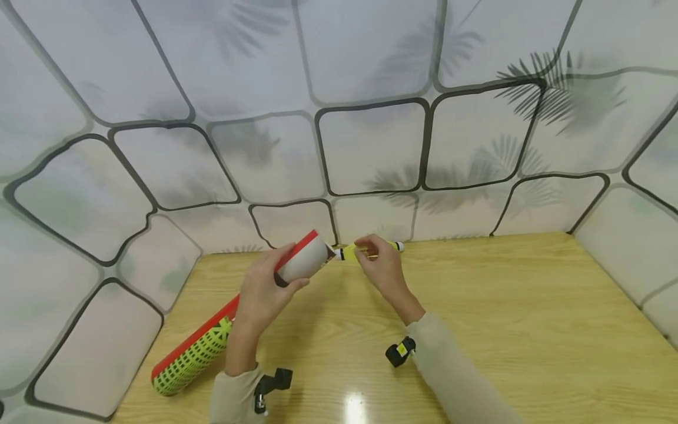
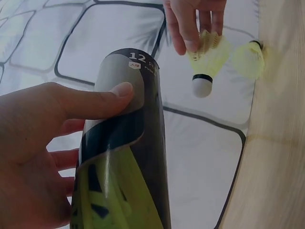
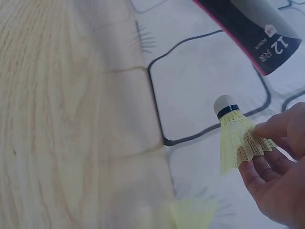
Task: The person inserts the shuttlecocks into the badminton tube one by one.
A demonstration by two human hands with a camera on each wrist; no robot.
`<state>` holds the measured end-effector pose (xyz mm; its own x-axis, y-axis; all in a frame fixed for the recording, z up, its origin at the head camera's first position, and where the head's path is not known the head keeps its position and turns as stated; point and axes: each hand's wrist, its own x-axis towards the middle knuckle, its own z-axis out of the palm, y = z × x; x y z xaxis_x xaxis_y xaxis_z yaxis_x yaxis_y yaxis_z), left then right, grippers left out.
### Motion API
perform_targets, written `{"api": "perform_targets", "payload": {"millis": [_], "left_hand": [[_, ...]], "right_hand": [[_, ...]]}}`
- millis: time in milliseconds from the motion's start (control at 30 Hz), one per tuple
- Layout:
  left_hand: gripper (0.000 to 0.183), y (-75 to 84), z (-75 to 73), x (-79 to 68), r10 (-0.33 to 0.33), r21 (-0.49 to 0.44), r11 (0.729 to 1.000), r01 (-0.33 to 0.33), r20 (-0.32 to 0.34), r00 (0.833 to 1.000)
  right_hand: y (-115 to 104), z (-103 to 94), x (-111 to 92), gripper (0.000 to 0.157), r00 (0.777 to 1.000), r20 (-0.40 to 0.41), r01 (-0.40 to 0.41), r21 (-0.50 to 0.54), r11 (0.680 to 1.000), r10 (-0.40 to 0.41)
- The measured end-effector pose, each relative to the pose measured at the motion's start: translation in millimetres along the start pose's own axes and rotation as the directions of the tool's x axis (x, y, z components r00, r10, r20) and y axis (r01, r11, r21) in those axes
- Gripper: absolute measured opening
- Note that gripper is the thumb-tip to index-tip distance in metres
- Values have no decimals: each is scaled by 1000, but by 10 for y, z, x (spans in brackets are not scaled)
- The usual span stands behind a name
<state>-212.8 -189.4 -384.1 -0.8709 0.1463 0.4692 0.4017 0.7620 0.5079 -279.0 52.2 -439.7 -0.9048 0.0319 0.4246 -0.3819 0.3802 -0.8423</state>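
My left hand (image 1: 263, 291) grips a long shuttlecock tube (image 1: 304, 259) near its upper end, and the tube slants up from lower left. Yellow shuttlecocks (image 2: 112, 200) show through the tube's clear part in the left wrist view. By the feathered skirt, my right hand (image 1: 385, 266) pinches a yellow shuttlecock (image 3: 240, 138) with a white head and black band. Its head points toward the tube's upper end in the head view; the wrist views show a gap between them. The tube's opening itself is hidden from view.
Another yellow shuttlecock (image 2: 249, 59) lies on the wooden table (image 1: 503, 318) close to the back wall, just beyond my right hand. A patterned grey-white wall covering (image 1: 371, 147) rises behind the table and along its sides. Small black cameras (image 1: 401, 351) sit on both wrists.
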Motion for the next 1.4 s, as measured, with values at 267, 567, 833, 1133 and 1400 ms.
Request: {"api": "perform_targets", "payload": {"millis": [267,567,833,1133,1400], "left_hand": [[73,146,11,-13,69,-64,996,-68,13,998],[72,295,57,-23,124,-95,988,-121,21,992],[73,437,99,-35,149,-99,985,-145,36,988],[73,572,178,-50,201,-135,971,-195,29,979],[74,667,204,-68,233,-165,961,-224,39,972]], "right_hand": [[-169,-358,-82,15,998,-58,26,59,998,-23],[-272,-670,-253,16,992,-106,82,84,993,-73],[-374,-934,-345,16,969,-191,162,17,987,-155],[-549,-1188,-431,23,933,-268,265,62,962,-239],[-634,-1293,-503,23,924,-282,290,82,954,-257]]}}
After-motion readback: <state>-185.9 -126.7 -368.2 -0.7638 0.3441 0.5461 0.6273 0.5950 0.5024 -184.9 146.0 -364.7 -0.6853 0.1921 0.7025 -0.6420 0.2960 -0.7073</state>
